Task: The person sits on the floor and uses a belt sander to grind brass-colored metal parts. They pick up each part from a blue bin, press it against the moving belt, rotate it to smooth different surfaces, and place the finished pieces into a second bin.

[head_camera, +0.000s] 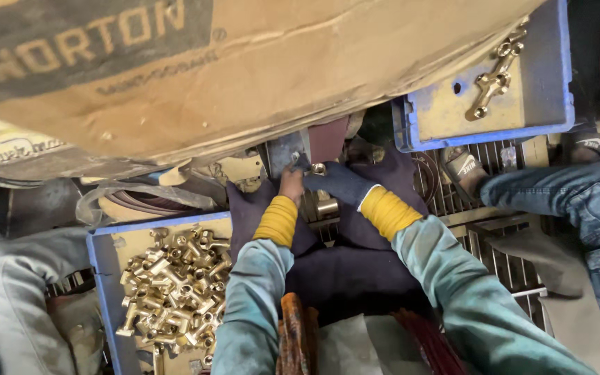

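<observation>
Hands meet far ahead, left hand (291, 183) and gloved right hand (338, 182) pinching one brass fitting (319, 169) steady, tray of fittings (105, 278) near left for reach.

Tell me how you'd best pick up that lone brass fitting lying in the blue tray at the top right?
Probably by the long middle stem of the brass fitting, coming straight down from above. It lies flat and slantwise on the blue tray, with knobby ends and side arms, so the slimmer stem between them likely offers the surest grip, fingers across it.

Both arms are stretched forward, sleeved in teal with yellow cuffs; the left hand (290, 183) and right hand (337, 182) are brought together, fingers curled.
</observation>
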